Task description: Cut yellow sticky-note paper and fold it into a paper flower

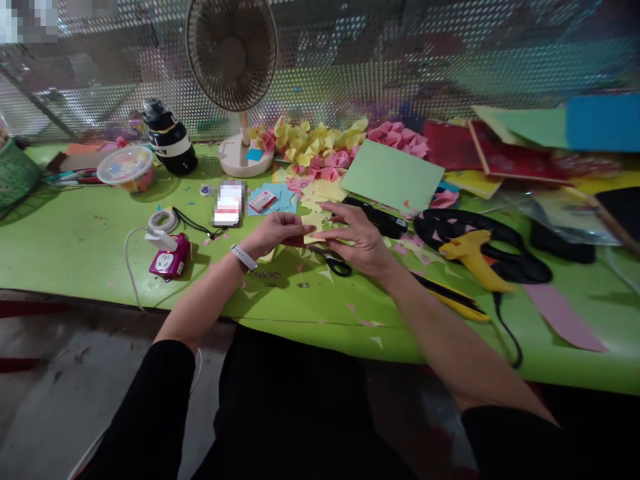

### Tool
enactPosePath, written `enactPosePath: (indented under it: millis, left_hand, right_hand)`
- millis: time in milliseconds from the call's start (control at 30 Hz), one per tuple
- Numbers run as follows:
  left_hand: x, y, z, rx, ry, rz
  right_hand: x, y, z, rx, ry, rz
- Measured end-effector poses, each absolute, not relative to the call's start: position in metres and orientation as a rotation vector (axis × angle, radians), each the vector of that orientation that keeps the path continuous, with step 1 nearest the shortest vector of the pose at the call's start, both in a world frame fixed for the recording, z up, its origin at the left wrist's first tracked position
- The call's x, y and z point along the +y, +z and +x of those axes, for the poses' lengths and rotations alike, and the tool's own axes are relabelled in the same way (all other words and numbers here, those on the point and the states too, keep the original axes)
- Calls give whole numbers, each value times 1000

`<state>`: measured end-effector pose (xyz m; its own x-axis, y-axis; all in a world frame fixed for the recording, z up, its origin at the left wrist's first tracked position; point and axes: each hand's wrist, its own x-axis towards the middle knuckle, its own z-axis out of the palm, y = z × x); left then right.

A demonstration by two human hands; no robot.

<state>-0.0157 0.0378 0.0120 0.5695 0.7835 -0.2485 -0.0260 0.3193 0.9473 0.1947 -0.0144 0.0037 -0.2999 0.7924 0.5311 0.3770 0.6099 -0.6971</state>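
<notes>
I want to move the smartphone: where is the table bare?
Mostly bare: green tabletop left of the white cable, in front of the lidded tub. Crowded: around the left hand, right hand and yellow paper, with scissors and scraps.

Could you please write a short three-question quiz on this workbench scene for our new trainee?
1. True or false: the glue gun lies to the person's right of the scissors.

2. Multiple choice: on which wrist is the white band?
A) Right
B) Left
C) Both

3. Fill in the missing colour: the left hand holds a small piece of pale ____ paper, with the right hand close by it.

Key: 1. True. 2. B. 3. Yellow.
</notes>
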Motion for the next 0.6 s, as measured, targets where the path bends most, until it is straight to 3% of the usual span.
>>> enactPosePath:
  millis: [300,600]
  left_hand:
    - [31,9,-11,632,663,1280]
    - [26,14,-11,637,670,1322]
  right_hand:
    - [-20,-2,184,-1479,849,-1200]
    - [-20,0,183,-1435,846,-1216]
